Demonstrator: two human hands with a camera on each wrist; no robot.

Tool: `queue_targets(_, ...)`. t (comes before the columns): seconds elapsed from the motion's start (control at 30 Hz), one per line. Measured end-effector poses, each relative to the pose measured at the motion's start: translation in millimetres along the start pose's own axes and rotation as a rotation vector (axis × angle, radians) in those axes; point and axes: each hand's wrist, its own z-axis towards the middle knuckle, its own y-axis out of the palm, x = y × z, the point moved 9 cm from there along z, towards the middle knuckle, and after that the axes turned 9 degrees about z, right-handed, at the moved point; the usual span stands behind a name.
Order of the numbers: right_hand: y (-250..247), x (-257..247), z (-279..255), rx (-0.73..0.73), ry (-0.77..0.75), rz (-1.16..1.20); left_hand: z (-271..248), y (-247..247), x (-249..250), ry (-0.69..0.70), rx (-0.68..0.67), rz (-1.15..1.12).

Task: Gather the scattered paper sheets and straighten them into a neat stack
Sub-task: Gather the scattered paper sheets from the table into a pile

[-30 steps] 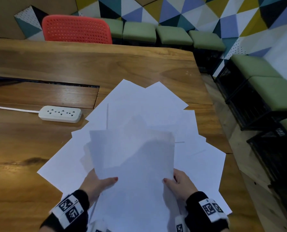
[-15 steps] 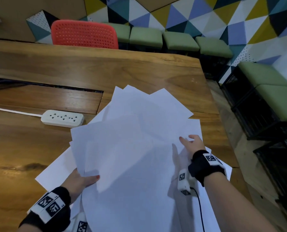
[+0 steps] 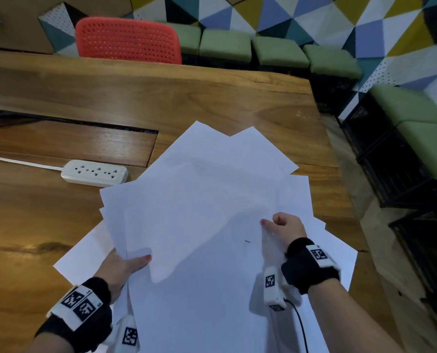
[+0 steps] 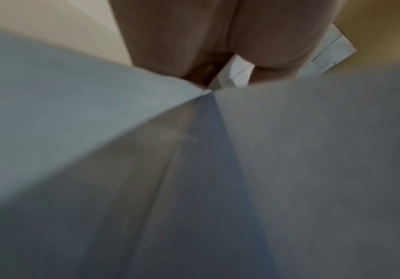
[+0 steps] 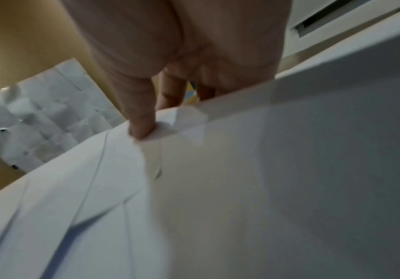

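Observation:
Several white paper sheets (image 3: pixel 207 200) lie fanned and overlapping on the wooden table (image 3: pixel 161 98). My left hand (image 3: pixel 125 266) grips a bunch of them at their near left edge, thumb on top and fingers hidden underneath. My right hand (image 3: pixel 281 225) sits on the right side of the pile with fingers curled, pinching the edge of a sheet. In the right wrist view the thumb (image 5: pixel 141 120) presses a sheet (image 5: pixel 265 188) against the fingers below. The left wrist view shows the palm (image 4: pixel 217 47) above blurred sheets (image 4: pixel 313 169).
A white power strip (image 3: pixel 94 173) with its cord lies left of the pile, near a dark cable slot (image 3: pixel 69 123). A red chair (image 3: pixel 128 40) and green stools (image 3: pixel 278 50) stand behind the table. The table's right edge (image 3: pixel 339 174) runs close to the sheets, with black crates (image 3: pixel 395 159) beyond.
My right hand left the near edge of the held sheets, reached to the right side of the pile and now pinches a sheet there. My left hand keeps holding its bunch.

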Motion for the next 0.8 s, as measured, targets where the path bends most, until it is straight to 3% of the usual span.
queue_targets(0.1,-20,-6,-23,0.21,-0.127,-0.063,1,-3,-3,-0.001,0.051,-0.011)
queue_targets(0.27,-4,16,-33,0.066,-0.01,-0.005,-2,2,-4,-0.001,0.022,0.0)
queue_targets(0.37,-4,11,-21,0.123,0.032,-0.084,-6,5,-2,0.004,-0.014,0.043)
queue_targets(0.5,-6,2,3,0.154,0.124,0.168,-11,3,1,0.006,-0.042,0.035)
queue_targets(0.6,-19,-14,20,0.198,0.101,0.103,-13,-1,3,0.003,-0.067,0.014)
queue_targets(0.67,-19,-29,32,0.123,0.025,0.016,-15,-1,8,0.011,-0.094,0.009)
queue_targets(0.8,3,-48,46,-0.177,-0.012,-0.059,-17,8,18,0.016,-0.138,0.025)
